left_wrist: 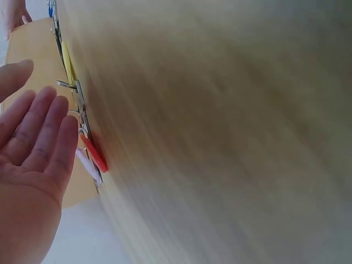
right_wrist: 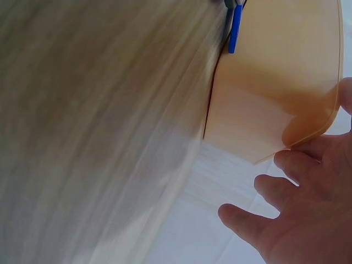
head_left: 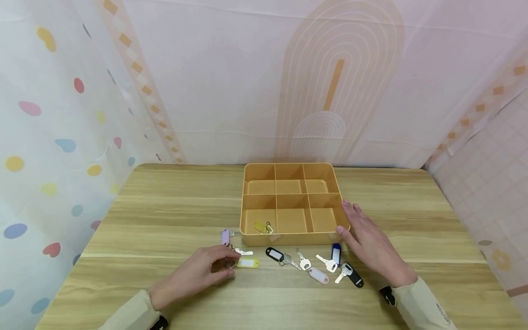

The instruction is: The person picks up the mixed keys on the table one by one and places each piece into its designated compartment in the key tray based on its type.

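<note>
Yellow key tag (head_left: 248, 262) lies flat on the wooden table (head_left: 305, 305), just to the right of the left hand's (head_left: 200, 270) fingertips. That left hand hovers low, its thumb apart from the loosely bent fingers, and I see nothing in its grasp. A silver key (head_left: 244, 252) sits just ahead of those fingertips, and a lavender tag (head_left: 225, 237) lies a little farther beyond them. From the left wrist I also catch a red tag (left_wrist: 94, 154) close by the fingers.

The right hand (head_left: 369, 238) rests against the right side of an orange six-compartment organizer (head_left: 297, 239), thumb at the front corner of the rim, fingers extended and spread rather than clenched. Ahead and to the right of the left hand, the organizer's front-left compartment holds a small yellow tag (head_left: 260, 227) with some metal beside it.

Between the two hands are a black tag (head_left: 274, 254), a pink tag (head_left: 318, 275) and a blue tag (head_left: 336, 253), with keys among them; another black-tagged key (head_left: 344, 273) lies nearest the right wrist.
</note>
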`<state>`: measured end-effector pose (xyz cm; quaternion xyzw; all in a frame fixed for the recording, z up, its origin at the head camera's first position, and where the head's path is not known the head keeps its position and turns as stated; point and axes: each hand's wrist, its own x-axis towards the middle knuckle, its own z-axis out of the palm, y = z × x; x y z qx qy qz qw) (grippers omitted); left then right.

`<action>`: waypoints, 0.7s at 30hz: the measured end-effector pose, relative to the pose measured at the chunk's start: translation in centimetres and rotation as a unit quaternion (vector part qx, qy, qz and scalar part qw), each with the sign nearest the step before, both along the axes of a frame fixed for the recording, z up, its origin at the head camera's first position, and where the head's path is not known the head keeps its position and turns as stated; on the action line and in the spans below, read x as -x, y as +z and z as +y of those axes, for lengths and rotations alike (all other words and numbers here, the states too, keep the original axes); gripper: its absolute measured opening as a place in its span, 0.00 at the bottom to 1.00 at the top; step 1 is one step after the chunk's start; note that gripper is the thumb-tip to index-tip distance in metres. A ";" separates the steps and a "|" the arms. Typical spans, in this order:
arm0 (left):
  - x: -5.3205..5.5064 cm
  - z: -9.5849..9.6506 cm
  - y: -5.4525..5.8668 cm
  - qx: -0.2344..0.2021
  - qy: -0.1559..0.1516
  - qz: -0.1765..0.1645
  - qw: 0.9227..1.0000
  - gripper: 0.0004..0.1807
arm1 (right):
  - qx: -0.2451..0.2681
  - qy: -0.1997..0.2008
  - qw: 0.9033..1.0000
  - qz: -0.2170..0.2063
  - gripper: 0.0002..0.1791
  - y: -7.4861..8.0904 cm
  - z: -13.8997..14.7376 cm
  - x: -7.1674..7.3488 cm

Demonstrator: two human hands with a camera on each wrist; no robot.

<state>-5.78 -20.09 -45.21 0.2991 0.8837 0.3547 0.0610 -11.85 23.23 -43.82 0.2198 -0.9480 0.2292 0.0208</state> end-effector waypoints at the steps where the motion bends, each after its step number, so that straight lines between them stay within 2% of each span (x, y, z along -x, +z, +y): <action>1: 0.1 0.0 0.0 0.001 0.002 -0.005 1.000 0.14 | 0.000 0.001 1.000 0.000 0.39 0.0 0.0 0.0; 9: 0.8 0.3 0.0 0.001 0.013 -0.040 0.999 0.09 | 0.003 0.002 1.000 0.012 0.38 0.0 0.2 -0.2; 21: 1.1 0.1 -0.3 -0.019 0.016 -0.037 0.999 0.07 | -0.004 0.001 1.000 0.001 0.39 0.0 0.1 -0.1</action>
